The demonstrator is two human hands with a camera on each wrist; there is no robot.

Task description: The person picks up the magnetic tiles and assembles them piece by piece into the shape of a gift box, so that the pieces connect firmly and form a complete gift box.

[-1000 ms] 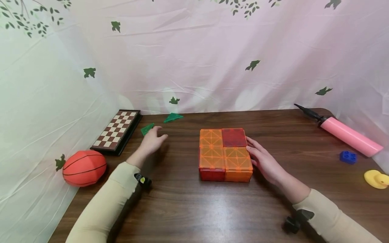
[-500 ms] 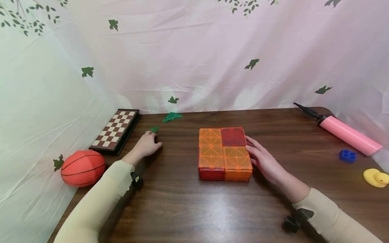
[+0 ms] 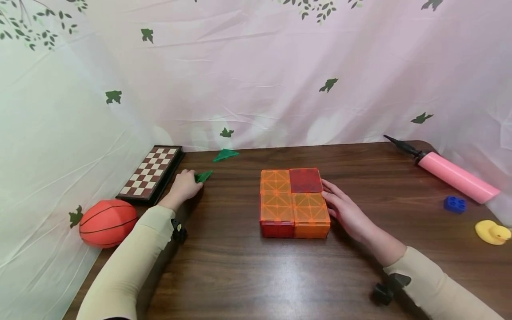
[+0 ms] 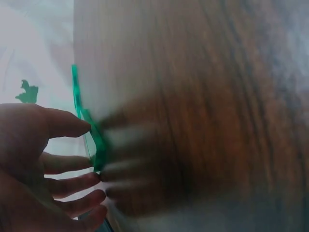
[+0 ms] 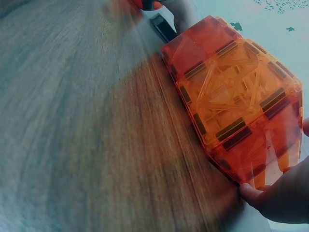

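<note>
In the head view my left hand (image 3: 185, 186) pinches a green triangular tile (image 3: 204, 176) between thumb and fingers, low over the table left of centre. The left wrist view shows the thumb and index finger at two edges of this tile (image 4: 100, 149), which is seen nearly edge-on. A second green triangular tile (image 3: 226, 154) lies farther back. At mid-table sits a low, flat block of see-through orange and red magnetic tiles (image 3: 277, 207). My right hand (image 3: 347, 212) rests with extended fingers against its right side; part of these fingers shows through the tiles in the right wrist view.
A checkered game board (image 3: 151, 172) and a red toy basketball (image 3: 108, 223) lie at the left. Along the right are a pink hand pump (image 3: 458, 176), a blue toy brick (image 3: 455, 204) and a yellow rubber duck (image 3: 493, 232). A printed curtain (image 3: 240, 80) stands behind the table.
My left hand has come down to the nearer green tile, taken it between thumb and fingers, and shifted and turned it slightly. My right hand has stayed at the block.
</note>
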